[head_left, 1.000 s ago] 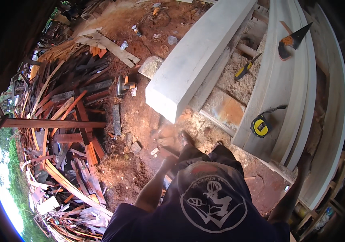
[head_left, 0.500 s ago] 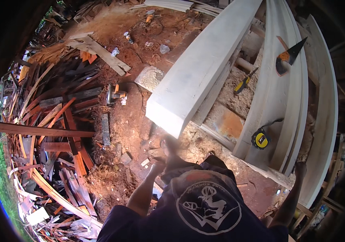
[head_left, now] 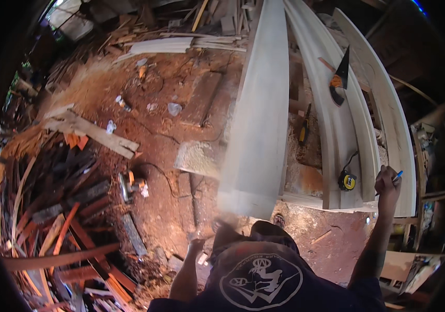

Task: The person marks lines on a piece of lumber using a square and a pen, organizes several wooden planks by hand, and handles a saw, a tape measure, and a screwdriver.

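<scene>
My right hand (head_left: 387,183) is raised over the near ends of the boards on the right. Its fingers are closed round a blue-tipped pen (head_left: 399,175), whose tip sticks out to the right. My left hand (head_left: 197,244) hangs low beside my leg; its fingers are too dark and small to make out. Left of my right hand, a yellow and black tape measure (head_left: 347,181) sits on a grooved pale board (head_left: 332,125). Farther up that board lies a handsaw (head_left: 340,78) with an orange and black handle. A wide pale plank (head_left: 256,119) stretches away in front of me.
A yellow and black hand tool (head_left: 304,130) lies between the boards. Another long pale board (head_left: 389,109) runs along the right. A corded power tool (head_left: 124,187) rests on the dirt floor, beside a heap of scrap wood (head_left: 61,229) at left. Shelving (head_left: 425,197) stands at far right.
My view has swung to the right and up, so the boards appear more upright. My right hand has risen from beside the board ends, and the blue-tipped pen now shows in it.
</scene>
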Demonstrator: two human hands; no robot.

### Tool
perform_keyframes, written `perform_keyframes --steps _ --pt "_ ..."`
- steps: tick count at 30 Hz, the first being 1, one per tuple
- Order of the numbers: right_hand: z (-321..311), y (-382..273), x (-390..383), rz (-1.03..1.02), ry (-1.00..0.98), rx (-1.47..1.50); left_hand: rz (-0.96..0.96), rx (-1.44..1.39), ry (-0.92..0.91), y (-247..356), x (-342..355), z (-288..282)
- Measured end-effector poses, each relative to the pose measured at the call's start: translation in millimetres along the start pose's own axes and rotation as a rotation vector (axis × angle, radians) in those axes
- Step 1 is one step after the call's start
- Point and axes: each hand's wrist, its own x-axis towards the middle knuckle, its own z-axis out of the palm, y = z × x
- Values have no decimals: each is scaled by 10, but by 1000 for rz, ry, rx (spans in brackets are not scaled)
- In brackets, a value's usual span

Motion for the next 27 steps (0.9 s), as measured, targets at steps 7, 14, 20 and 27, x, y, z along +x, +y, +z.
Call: perform_keyframes --steps 7,14,20,27 --pt "1123 -1375 -1098 -602 -402 207 -618 -380 -202 -261 38 -968" --pt "1609 -2184 -1391 -1147 -839 377 -618 -597 -127 -172 245 -1388" --pt "1770 -2122 -1278 -1366 -622 447 -663 -594 -174 429 299 -1273" --pt "1784 -1579 -962 -1133 -702 450 -835 -541 -119 138 -170 -1031"
